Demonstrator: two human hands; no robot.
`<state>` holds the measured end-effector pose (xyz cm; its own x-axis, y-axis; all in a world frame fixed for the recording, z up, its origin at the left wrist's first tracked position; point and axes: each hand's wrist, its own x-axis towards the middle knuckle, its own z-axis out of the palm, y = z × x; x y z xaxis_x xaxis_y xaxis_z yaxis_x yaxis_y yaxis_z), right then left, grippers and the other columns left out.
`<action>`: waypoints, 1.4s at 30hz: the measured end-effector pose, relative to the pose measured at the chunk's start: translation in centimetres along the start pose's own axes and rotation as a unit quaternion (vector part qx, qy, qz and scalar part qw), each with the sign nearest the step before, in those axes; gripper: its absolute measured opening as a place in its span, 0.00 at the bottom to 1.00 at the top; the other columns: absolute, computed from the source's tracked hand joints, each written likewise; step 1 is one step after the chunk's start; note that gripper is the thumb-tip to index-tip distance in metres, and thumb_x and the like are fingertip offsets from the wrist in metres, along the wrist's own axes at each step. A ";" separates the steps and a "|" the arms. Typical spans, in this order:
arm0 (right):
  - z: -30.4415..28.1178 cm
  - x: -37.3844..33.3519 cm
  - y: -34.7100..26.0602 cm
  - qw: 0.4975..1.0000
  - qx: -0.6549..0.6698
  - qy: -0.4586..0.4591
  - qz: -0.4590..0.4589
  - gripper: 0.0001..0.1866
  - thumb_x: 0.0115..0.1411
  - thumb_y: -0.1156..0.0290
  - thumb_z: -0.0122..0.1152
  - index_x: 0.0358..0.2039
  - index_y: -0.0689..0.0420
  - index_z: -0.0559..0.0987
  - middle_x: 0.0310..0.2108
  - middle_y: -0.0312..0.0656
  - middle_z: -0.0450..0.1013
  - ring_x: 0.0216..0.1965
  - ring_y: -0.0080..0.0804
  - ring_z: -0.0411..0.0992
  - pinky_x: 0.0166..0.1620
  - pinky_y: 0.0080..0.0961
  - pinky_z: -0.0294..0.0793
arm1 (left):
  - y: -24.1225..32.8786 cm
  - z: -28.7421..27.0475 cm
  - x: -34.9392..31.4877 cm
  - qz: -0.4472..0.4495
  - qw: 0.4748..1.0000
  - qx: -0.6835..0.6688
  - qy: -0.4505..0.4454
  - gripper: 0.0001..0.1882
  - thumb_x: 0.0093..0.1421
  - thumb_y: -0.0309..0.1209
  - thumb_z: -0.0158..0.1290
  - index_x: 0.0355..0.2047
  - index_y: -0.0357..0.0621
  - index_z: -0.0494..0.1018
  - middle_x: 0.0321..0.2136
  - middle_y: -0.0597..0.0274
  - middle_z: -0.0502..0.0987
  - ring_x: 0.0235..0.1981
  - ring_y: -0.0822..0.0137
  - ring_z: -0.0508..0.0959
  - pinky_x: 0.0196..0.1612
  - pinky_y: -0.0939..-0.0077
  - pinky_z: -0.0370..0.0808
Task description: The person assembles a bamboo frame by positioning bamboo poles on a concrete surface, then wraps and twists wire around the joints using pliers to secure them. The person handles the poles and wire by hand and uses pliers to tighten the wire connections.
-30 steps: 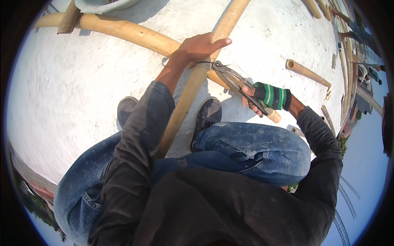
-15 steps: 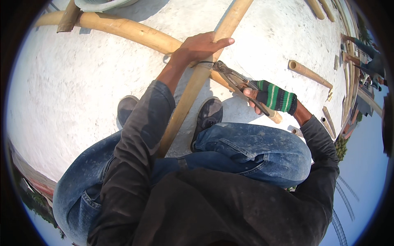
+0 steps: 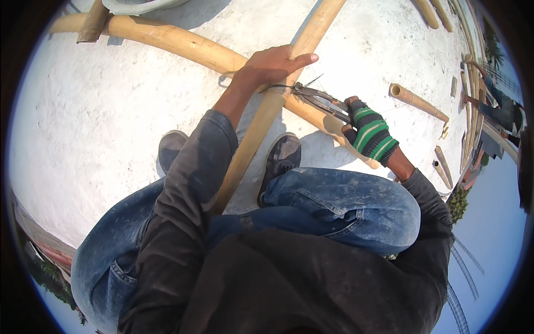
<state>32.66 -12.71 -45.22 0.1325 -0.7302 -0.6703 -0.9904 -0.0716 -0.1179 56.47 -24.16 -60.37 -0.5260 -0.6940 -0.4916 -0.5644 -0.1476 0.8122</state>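
Note:
Two bamboo poles cross in front of me, a long one (image 3: 183, 44) running from upper left and another (image 3: 253, 136) rising from between my feet. My left hand (image 3: 271, 64) is closed on the rising pole just above the crossing, its thumb stretched along it. Dark tie wire (image 3: 276, 86) wraps the crossing. In a green-and-black striped fingerless glove, my right hand (image 3: 370, 131) grips the handles of metal pincers (image 3: 322, 100). The pincers' jaws are at the wire beside the joint, and a thin wire end sticks up near them. My left fingertips are hidden.
Cut bamboo pieces (image 3: 417, 103) lie on the pale ground to the right. A short bamboo piece (image 3: 93, 22) crosses the long pole at upper left, near a pale basin (image 3: 144, 6). Another person (image 3: 498, 106) is at the far right. My shoes (image 3: 283, 158) flank the rising pole.
My right hand has turned and risen slightly, swinging the pincers to a new angle. A wire end now shows above the jaws. My left hand has stayed in place.

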 end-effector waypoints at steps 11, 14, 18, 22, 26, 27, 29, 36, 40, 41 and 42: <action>-1.4 0.9 -0.1 0.932 0.235 -0.263 0.080 0.33 0.72 0.42 0.61 0.61 0.59 0.80 0.32 0.41 0.82 0.33 0.27 0.79 0.38 0.29 0.79 | -0.1 -0.1 0.3 -0.009 1.000 -0.006 -0.012 0.54 0.59 0.81 0.45 0.59 0.41 0.78 0.45 0.47 0.84 0.52 0.50 0.82 0.56 0.56 0.74; -1.2 0.7 -0.4 0.976 0.156 -0.155 -0.006 0.32 0.73 0.47 0.60 0.68 0.54 0.74 0.34 0.47 0.81 0.36 0.32 0.79 0.41 0.33 0.79 | 0.0 -0.2 0.1 -0.017 1.000 -0.009 -0.022 0.54 0.59 0.80 0.46 0.60 0.41 0.78 0.45 0.47 0.84 0.53 0.51 0.81 0.57 0.57 0.74; -1.8 0.5 -0.7 0.997 0.006 -0.060 -0.050 0.33 0.73 0.54 0.59 0.75 0.47 0.67 0.36 0.53 0.78 0.35 0.41 0.78 0.43 0.38 0.79 | 0.1 -0.2 0.0 -0.009 1.000 -0.006 -0.019 0.54 0.59 0.80 0.45 0.61 0.41 0.78 0.47 0.47 0.83 0.54 0.50 0.81 0.58 0.57 0.74; -1.1 0.3 -0.8 0.998 -0.035 -0.046 -0.025 0.29 0.73 0.57 0.58 0.72 0.50 0.69 0.40 0.55 0.80 0.40 0.44 0.82 0.47 0.42 0.81 | 0.0 0.0 0.2 -0.010 1.000 0.006 -0.014 0.54 0.59 0.80 0.45 0.61 0.41 0.77 0.48 0.46 0.83 0.54 0.50 0.81 0.58 0.56 0.74; 1.1 1.1 -0.3 0.998 0.009 -0.065 0.008 0.20 0.75 0.54 0.57 0.52 0.60 0.79 0.26 0.54 0.77 0.28 0.44 0.79 0.37 0.42 0.78 | -0.1 0.0 0.2 -0.006 1.000 0.005 -0.007 0.54 0.59 0.80 0.45 0.60 0.40 0.78 0.46 0.45 0.84 0.52 0.50 0.82 0.56 0.55 0.75; 1.7 1.2 -0.3 0.998 0.032 -0.061 0.013 0.19 0.75 0.55 0.56 0.47 0.61 0.80 0.22 0.54 0.75 0.25 0.44 0.77 0.34 0.41 0.76 | 0.0 0.0 0.2 -0.005 1.000 0.005 -0.006 0.54 0.59 0.80 0.46 0.60 0.40 0.78 0.45 0.46 0.84 0.51 0.50 0.82 0.56 0.56 0.75; 2.3 1.1 -0.2 0.993 0.092 -0.064 0.033 0.24 0.75 0.50 0.58 0.39 0.62 0.81 0.17 0.47 0.73 0.19 0.40 0.73 0.28 0.39 0.74 | 0.1 -0.1 0.0 -0.005 1.000 -0.003 -0.004 0.53 0.59 0.80 0.46 0.58 0.40 0.79 0.43 0.46 0.84 0.49 0.51 0.83 0.54 0.56 0.76; 0.4 0.1 -0.5 0.890 0.370 -0.228 0.137 0.30 0.68 0.39 0.65 0.40 0.60 0.83 0.21 0.35 0.77 0.23 0.21 0.78 0.26 0.18 0.78 | 0.3 0.0 -0.3 0.013 0.999 -0.033 0.013 0.53 0.58 0.81 0.46 0.47 0.37 0.81 0.36 0.46 0.84 0.43 0.50 0.84 0.49 0.56 0.77; -1.0 -0.3 -1.2 0.997 0.046 -0.061 -0.015 0.32 0.57 0.54 0.79 0.53 0.62 0.79 0.34 0.46 0.83 0.39 0.37 0.84 0.45 0.33 0.83 | 0.2 -0.3 -0.3 -0.014 1.000 0.007 -0.003 0.52 0.60 0.79 0.46 0.54 0.39 0.80 0.40 0.48 0.84 0.47 0.54 0.82 0.51 0.58 0.76; -1.4 -0.2 -1.2 0.996 0.031 -0.088 -0.002 0.32 0.56 0.55 0.79 0.54 0.63 0.79 0.34 0.46 0.83 0.40 0.38 0.84 0.46 0.34 0.82 | 0.3 -0.3 -0.3 -0.006 1.000 -0.004 -0.009 0.52 0.60 0.79 0.46 0.55 0.39 0.80 0.41 0.48 0.84 0.47 0.54 0.82 0.52 0.58 0.76; -1.7 0.2 -1.2 0.993 0.010 -0.114 0.026 0.30 0.57 0.56 0.78 0.53 0.62 0.79 0.34 0.46 0.82 0.38 0.37 0.84 0.45 0.34 0.82 | 0.3 -0.4 -0.3 0.000 1.000 -0.016 -0.011 0.52 0.60 0.79 0.46 0.55 0.39 0.80 0.41 0.48 0.84 0.48 0.53 0.82 0.52 0.59 0.76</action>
<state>33.78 -13.88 -43.98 0.0897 -0.5589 -0.8243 -0.9954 -0.0228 -0.0929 56.67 -24.28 -59.84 -0.5407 -0.6783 -0.4975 -0.5441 -0.1690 0.8218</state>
